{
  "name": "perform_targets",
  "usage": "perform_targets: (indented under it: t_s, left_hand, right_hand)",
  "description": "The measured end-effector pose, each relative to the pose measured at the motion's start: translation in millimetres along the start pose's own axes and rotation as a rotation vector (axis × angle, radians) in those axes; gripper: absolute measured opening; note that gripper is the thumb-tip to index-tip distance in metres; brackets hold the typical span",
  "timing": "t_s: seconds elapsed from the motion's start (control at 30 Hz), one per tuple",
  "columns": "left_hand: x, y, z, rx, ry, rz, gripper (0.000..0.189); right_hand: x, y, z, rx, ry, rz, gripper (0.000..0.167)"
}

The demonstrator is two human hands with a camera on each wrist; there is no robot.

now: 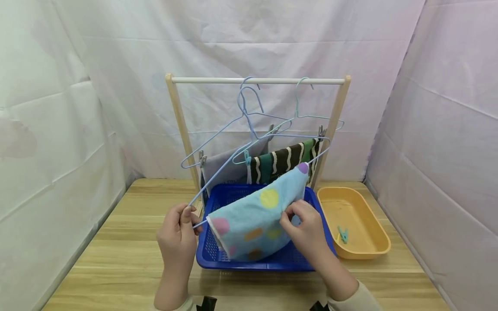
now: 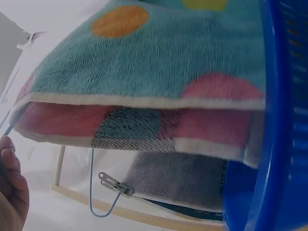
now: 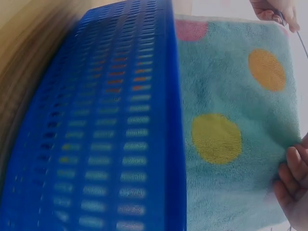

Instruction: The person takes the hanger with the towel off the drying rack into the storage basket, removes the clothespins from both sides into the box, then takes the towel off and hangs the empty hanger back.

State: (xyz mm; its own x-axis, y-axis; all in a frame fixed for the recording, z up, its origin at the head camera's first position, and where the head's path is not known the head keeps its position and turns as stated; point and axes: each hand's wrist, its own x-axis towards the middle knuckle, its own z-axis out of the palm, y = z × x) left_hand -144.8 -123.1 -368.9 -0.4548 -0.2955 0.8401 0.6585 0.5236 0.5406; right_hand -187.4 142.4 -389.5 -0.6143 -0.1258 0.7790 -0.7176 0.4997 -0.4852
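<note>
A light blue towel with coloured dots (image 1: 256, 216) is draped over the lower bar of a blue wire hanger (image 1: 221, 169), tilted above a blue basket (image 1: 264, 265). At the hanger's left corner, my left hand (image 1: 179, 233) grips the wire. My right hand (image 1: 305, 226) pinches the towel near its right side. In the left wrist view the towel's two layers (image 2: 144, 72) hang one behind the other, with a white edge. Part of the right hand (image 3: 294, 180) shows against the towel in the right wrist view; its fingertips are partly hidden.
Behind stands a wooden rack with a white rail (image 1: 210, 80). From it hang a grey towel (image 1: 223, 166) and a striped green-brown towel (image 1: 285, 160), clipped to hangers. A yellow tray (image 1: 362, 216) at right holds a green clothespin (image 1: 343, 235).
</note>
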Motion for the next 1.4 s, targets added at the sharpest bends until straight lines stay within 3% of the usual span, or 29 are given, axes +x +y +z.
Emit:
perform_targets:
  t_s: [0.2,0.43,0.97,1.4]
  left_hand:
    - [4.1,-7.8,-9.8,0.064,-0.074,0.046,0.01]
    - [3.5,-15.4,-14.6,0.088,-0.097,0.05,0.008]
    - [1.4,-14.7,-20.2,0.127,-0.033,-0.048,0.008]
    - [2.3,-17.4,-23.3,0.106,0.013,-0.053,0.011]
  right_hand:
    - [-1.2,6,-7,-0.078,-0.076,-0.072,0.021]
    - [-1.3,14,-16,-0.13,-0.095,-0.09,0.023]
    - [-12.9,35,-29,-0.242,-0.161,0.015,0.027]
    - [-20.4,42,-34,-0.284,-0.182,0.062,0.03]
